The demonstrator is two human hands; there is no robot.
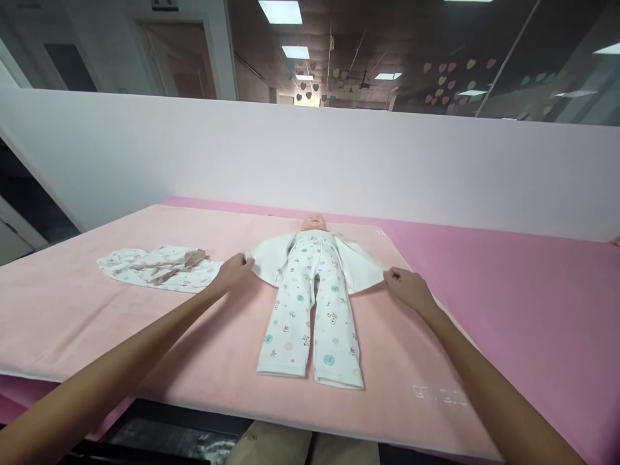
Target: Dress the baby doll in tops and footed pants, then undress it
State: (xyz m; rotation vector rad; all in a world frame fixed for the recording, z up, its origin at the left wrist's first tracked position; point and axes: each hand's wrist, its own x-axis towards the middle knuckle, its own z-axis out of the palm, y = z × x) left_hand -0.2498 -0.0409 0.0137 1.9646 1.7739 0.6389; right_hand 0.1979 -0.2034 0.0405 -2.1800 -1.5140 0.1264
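Note:
A baby doll (314,223) lies on its back on a light pink towel (194,349), head away from me. It wears white patterned trousers (310,310). An open white jacket (361,266) is spread out under it, sleeves to both sides. My left hand (233,270) pinches the end of the jacket's left sleeve. My right hand (408,287) is closed on the end of the right sleeve.
A crumpled patterned garment (157,266) lies on the towel to the left of the doll. The towel covers a darker pink mat (523,284) that extends right. A white partition wall (310,155) stands behind the table. My legs show below the near edge.

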